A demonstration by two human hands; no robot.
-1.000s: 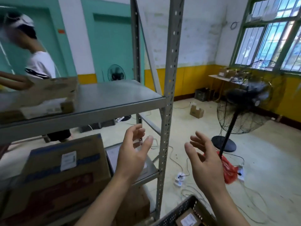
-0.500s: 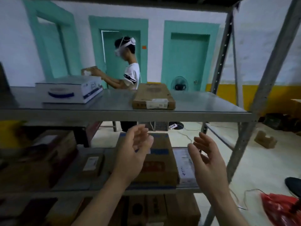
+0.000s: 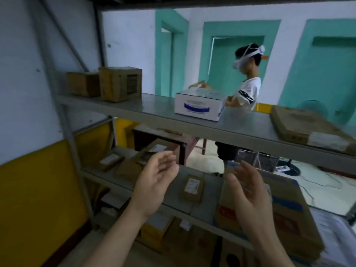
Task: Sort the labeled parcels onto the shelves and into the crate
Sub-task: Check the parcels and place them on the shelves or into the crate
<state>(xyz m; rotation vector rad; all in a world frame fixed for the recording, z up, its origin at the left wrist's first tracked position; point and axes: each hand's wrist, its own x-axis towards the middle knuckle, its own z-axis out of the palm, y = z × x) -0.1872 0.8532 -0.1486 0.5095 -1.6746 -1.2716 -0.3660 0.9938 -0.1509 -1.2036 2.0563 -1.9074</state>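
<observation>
Just in front of the metal rack [image 3: 134, 108], both hands are raised, palms facing each other and apart, holding nothing. Left hand [image 3: 154, 186] has its fingers relaxed and slightly bent; right hand [image 3: 248, 197] has its fingers nearly straight. On the rack's upper shelf a white box [image 3: 199, 104] with a blue band sits near the middle, two brown cartons [image 3: 107, 83] stand at the left end, touching or nearly so, and a flat carton [image 3: 308, 128] with a white label lies at the right end. On the middle shelf a small labeled parcel [image 3: 192, 187] lies between the hands, a large carton [image 3: 285, 209] with blue and red print stands behind the right hand, and more labeled parcels [image 3: 111, 160] sit toward the left end. Below that shelf, further cartons are dim and blurred. Beyond the rack a person [image 3: 246, 89] in a white shirt and a headset handles a carton.
</observation>
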